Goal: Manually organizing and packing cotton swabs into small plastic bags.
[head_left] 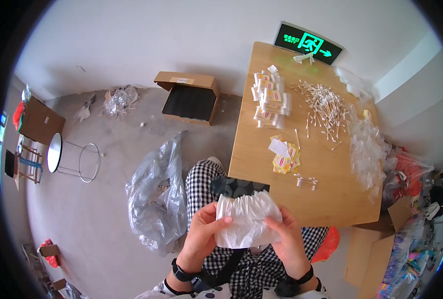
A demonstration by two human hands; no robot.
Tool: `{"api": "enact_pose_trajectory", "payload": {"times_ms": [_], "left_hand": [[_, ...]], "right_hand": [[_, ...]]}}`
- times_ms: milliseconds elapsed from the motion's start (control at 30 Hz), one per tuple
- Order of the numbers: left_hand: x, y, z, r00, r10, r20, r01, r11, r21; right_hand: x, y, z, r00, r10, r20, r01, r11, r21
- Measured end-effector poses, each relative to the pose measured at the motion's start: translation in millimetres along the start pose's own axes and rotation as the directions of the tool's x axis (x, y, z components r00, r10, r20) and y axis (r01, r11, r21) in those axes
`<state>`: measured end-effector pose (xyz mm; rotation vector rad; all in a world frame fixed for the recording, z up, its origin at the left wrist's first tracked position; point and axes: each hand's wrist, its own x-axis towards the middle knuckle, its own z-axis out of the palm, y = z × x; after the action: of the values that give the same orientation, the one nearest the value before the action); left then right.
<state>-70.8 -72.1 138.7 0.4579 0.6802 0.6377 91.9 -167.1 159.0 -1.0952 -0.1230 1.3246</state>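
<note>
1. Holding one white plastic bag (pixel 249 226) with one left hand (pixel 203 233) and one right hand (pixel 288 239).
2. Wearing two dark wristbands (pixel 183 272), one per wrist.
3. Facing one wooden table (pixel 256 162) and one lit green sign (pixel 308 44).
4. Seeing one uncountable heap of cotton swabs (pixel 326 105) and one small row (pixel 307 183), roughly five.
5. Seeing one cluster of packets (pixel 272 99), one pile of yellow cards (pixel 285 162), both uncountably overlapped.
6. Seeing one round stool (pixel 55 152) and one grey plastic bag (pixel 151 222) on the floor (pixel 89 214).

White plastic bag (pixel 249 222); crinkled, top edge gathered; held spread above the lap (pixel 249 279).
</note>
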Motion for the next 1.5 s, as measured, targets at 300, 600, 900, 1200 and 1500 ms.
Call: {"api": "enact_pose_trajectory", "payload": {"times_ms": [300, 600, 900, 1200, 1500], "left_hand": [[-36.7, -10.3, 5.1, 0.87, 0.475, -0.134, -0.254, 0.663, 0.705], [-67.5, -4.5, 10.5, 0.938, 0.297, 0.175, -0.343, 0.866, 0.365], [-65.3, 6.2, 1.3, 0.953, 0.152, 0.261, -0.262, 0.844, 0.467], [-50.2, -4.1, 15.6, 0.999, -0.033, -0.041, 0.05, 0.844, 0.533], [-119.0, -33.9, 54.5, 0.778, 0.615, 0.127, -0.562, 0.773, -0.295]], "right_hand": [[-31.9, 22.8, 13.2, 0.673, -0.668, 0.316, 0.543, 0.157, -0.825], [-63.8, 38.3, 18.6, 0.931, -0.334, 0.145, 0.355, 0.747, -0.562], [-61.2, 16.7, 14.9, 0.979, -0.053, 0.195, 0.115, 0.94, -0.322], [-51.9, 4.6, 1.0, 0.991, -0.026, 0.128, 0.061, 0.959, -0.275], [-87.4, -35.6, 41.1, 0.536, -0.55, 0.641, 0.614, 0.774, 0.152]]}}
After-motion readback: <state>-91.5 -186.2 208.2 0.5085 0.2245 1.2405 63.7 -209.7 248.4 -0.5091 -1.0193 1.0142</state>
